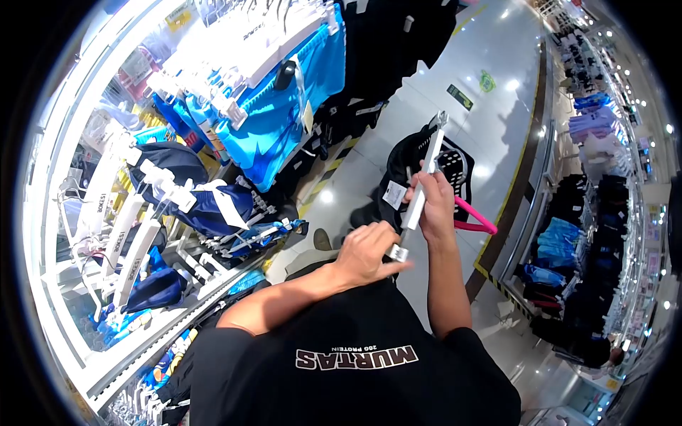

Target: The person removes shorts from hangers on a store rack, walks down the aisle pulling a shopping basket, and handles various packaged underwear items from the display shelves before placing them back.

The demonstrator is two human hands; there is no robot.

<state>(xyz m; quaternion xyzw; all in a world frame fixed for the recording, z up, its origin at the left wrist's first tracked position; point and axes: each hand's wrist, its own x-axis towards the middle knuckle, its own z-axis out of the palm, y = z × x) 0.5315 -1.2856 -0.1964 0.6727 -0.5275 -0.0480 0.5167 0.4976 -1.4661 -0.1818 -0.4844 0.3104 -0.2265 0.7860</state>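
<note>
My right hand (435, 202) is closed around the middle of a white clip hanger (430, 160), held at a slant in front of my chest. My left hand (366, 252) is curled at the hanger's lower end, by a white clip (398, 253), with its thumb stretched out. Below the bar shows black fabric with a white tag (393, 195); its full shape is hidden. Beyond my right hand, low down, a black basket (465, 170) with holes in its wall and a pink handle (483, 226) is partly covered by the hanger and hand.
At left, a brightly lit white rack (78, 355) carries white hangers with blue swimwear (284, 106) and navy garments (227, 206). Black clothes (391, 42) hang farther ahead. A tiled aisle (490, 106) runs past yellow-edged floor strips. More clothing racks (561, 241) stand at right.
</note>
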